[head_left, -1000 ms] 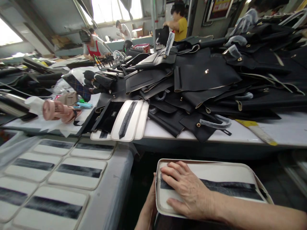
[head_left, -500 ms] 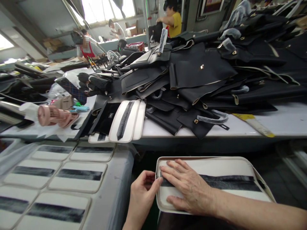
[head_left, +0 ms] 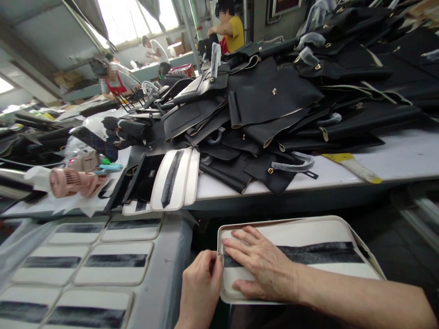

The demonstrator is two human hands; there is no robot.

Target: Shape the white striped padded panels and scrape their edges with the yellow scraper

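A white bag panel with rounded corners, a raised rim and a black stripe lies in front of me, above my lap. My right hand rests flat on its left part, fingers stretched out and slightly spread, covering some of the stripe. At the panel's left edge, my left hand pinches the rim between thumb and curled fingers. The rim stands a little apart from the panel at the right end, where a dark gap shows. Whether the left fingers also hold something small is hidden.
Similar striped panels lie in rows on a covered surface at left. Across the white table are a pile of black leather bag pieces, a pink fan, several stacked panels and a yellow-ended strip. People work behind.
My left fingers have closed together at the panel's left edge, where thumb and fingers were looser before. The right hand stays flat on the panel. The view has shifted slightly.
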